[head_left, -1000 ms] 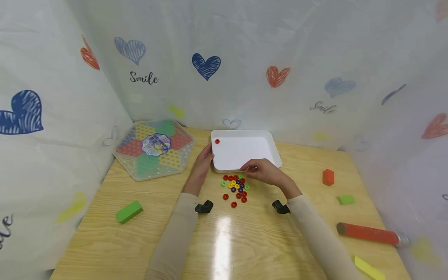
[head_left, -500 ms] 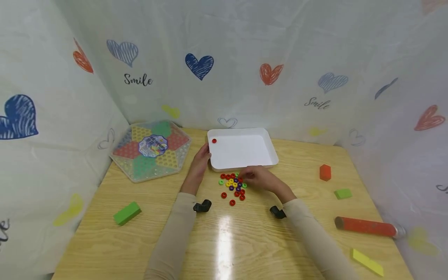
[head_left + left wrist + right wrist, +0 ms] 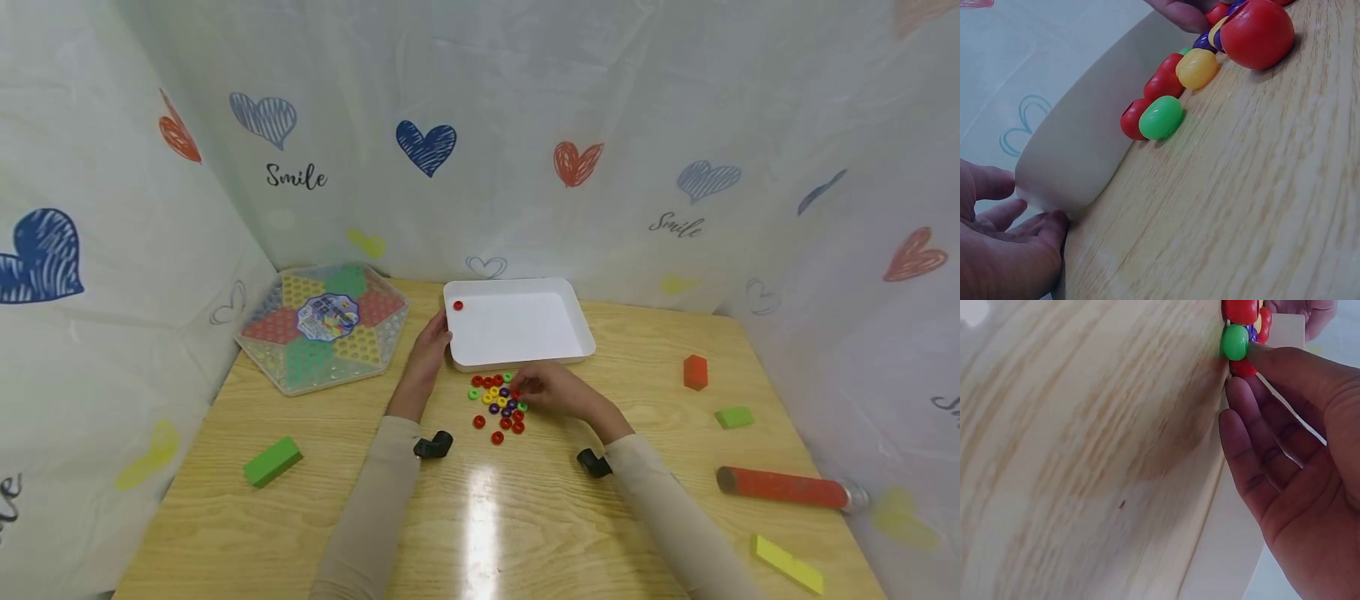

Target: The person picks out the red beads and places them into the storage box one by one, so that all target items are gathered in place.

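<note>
A white tray (image 3: pixel 525 327) stands at the back middle of the table, with one red bead (image 3: pixel 458 306) in its far left corner. My left hand (image 3: pixel 425 358) holds the tray's left side; in the left wrist view its fingertips (image 3: pixel 1055 226) are at the tray's lower corner. Just in front of the tray lie loose ring-shaped beads: red, yellow (image 3: pixel 1197 69), purple and green (image 3: pixel 1161 117). My right hand (image 3: pixel 555 390) is at their right side, pinching a red bead (image 3: pixel 1245 367) between thumb and forefinger. A green bead (image 3: pixel 1235 342) sits right beside the thumb tip.
A hexagonal game board (image 3: pixel 322 329) lies at the back left, a green block (image 3: pixel 272 462) in front of it. Along the right are a red block (image 3: pixel 695 372), a small green block (image 3: pixel 734 417), a red tube (image 3: pixel 783 487) and a yellow block (image 3: pixel 787 565). Printed sheeting walls the table.
My right hand has come from the tray's front edge down to the beads, where its fingertips now close on a red one. A green bead has shifted slightly nearer me. My left hand stays put.
</note>
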The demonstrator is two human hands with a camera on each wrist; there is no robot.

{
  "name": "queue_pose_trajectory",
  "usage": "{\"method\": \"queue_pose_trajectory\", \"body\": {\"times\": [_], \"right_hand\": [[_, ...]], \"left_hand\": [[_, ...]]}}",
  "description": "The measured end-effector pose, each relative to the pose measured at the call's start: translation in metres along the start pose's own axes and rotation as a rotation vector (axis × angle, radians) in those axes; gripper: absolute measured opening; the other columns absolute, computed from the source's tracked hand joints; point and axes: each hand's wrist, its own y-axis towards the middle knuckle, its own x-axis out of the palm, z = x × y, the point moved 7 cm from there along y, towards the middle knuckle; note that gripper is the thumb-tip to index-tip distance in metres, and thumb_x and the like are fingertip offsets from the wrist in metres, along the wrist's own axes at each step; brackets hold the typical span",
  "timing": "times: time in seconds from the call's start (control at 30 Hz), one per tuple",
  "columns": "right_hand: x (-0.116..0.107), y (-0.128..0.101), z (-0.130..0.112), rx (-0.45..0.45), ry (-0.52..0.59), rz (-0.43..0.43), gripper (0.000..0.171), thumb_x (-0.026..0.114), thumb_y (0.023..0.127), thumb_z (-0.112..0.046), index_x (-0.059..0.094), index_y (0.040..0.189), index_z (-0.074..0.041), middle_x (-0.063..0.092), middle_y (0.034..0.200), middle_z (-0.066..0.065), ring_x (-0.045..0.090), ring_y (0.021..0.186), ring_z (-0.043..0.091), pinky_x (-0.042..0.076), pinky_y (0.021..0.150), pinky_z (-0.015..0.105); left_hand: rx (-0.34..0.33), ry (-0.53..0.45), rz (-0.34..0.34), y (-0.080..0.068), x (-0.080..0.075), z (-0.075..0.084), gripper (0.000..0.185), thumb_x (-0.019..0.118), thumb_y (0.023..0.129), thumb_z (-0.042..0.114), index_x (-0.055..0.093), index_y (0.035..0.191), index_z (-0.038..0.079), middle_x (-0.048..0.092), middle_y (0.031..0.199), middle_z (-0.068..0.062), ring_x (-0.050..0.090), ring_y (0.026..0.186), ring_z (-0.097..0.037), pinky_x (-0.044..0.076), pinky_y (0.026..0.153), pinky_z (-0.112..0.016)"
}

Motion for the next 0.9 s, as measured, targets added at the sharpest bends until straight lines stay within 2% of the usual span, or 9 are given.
{"method": "queue_pose_trajectory", "body": {"times": [0.4,0.73,0.9], "right_hand": [[0.006,-0.003,-0.001,0.005,-0.013,0.010,0.016,0.070,0.087,-0.008,0.070,0.103,-0.012,0.066,0.096,-0.005,0.060,0.084,0.007,0.054,0.074,0.023],[0.009,-0.001,-0.006,-0.008,-0.027,0.026,0.019,0.073,0.086,-0.016,0.070,0.104,-0.013,0.066,0.094,-0.005,0.060,0.080,0.007,0.054,0.072,0.024],[0.003,-0.005,-0.010,0.003,-0.013,0.053,0.018,0.073,0.086,-0.018,0.069,0.103,-0.015,0.065,0.094,-0.007,0.060,0.082,0.007,0.054,0.073,0.024]], "left_hand": [[-0.005,-0.004,0.004,-0.002,-0.003,0.000,0.053,0.038,0.102,0.003,0.025,0.153,0.009,0.025,0.158,-0.009,0.020,0.146,-0.019,0.018,0.120,-0.033],[-0.011,0.022,0.014,-0.003,-0.003,0.001,0.053,0.038,0.102,0.004,0.026,0.153,0.011,0.026,0.158,-0.008,0.021,0.146,-0.018,0.019,0.119,-0.033],[-0.013,0.021,0.007,-0.002,-0.001,0.002,0.053,0.039,0.102,0.005,0.027,0.153,0.012,0.025,0.158,-0.006,0.021,0.146,-0.017,0.019,0.119,-0.033]]}}
